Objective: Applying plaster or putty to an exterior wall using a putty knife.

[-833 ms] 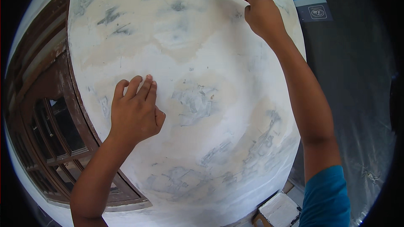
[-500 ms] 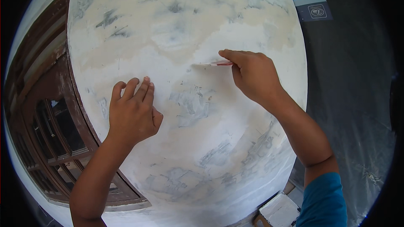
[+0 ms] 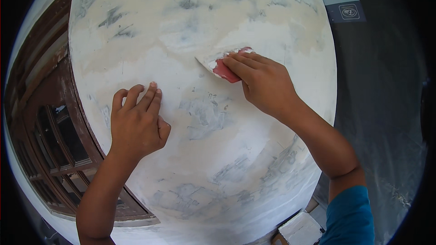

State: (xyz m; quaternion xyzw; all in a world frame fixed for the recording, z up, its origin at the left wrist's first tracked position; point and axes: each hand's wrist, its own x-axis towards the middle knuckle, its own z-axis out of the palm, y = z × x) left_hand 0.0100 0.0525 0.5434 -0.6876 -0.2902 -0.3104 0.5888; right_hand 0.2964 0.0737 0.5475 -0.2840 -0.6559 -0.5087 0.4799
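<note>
Red scraper (image 3: 225, 69) pinched under right hand (image 3: 265, 84) fingers, left hand (image 3: 136, 122) flat on plastered wall (image 3: 200, 163), well apart.

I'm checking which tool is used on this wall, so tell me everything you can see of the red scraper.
The red scraper is a small, flat, thin blade, plastic by its look, smeared white with filler along its working edge. It lies tilted against the pale patchy wall, its pointed corner aimed up and left. The right hand presses it to the surface with fingertips spread over its back, hiding much of it. No separate grip part shows. The left hand rests flat on the wall, apart from it.
</note>
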